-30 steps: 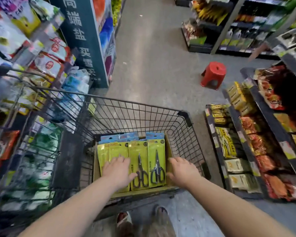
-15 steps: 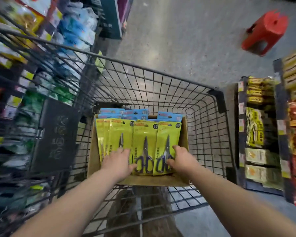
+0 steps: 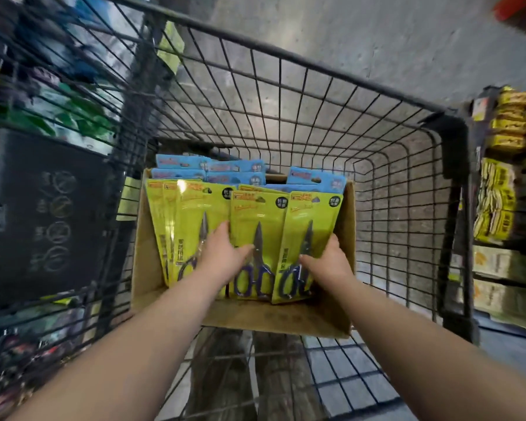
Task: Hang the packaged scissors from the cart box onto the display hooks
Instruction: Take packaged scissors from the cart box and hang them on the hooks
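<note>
A cardboard box sits at the near end of the black wire cart. Yellow packs of scissors stand upright in it, with blue packs behind them. My left hand lies over the left yellow stack, fingers at the left edge of the middle yellow pack and thumb across its front. My right hand clasps the right edge of the rightmost yellow pack, thumb in front and fingers behind. No display hooks are in view.
A black sign panel hangs on the cart's left side. Blurred shelf goods crowd the left, and low shelves of yellow packets stand to the right. A red stool shows at the top right corner on the grey floor.
My view has tipped down and closer to the box. Both hands have reached further up the yellow packs, and the right hand has closed around the rightmost pack's edge.
</note>
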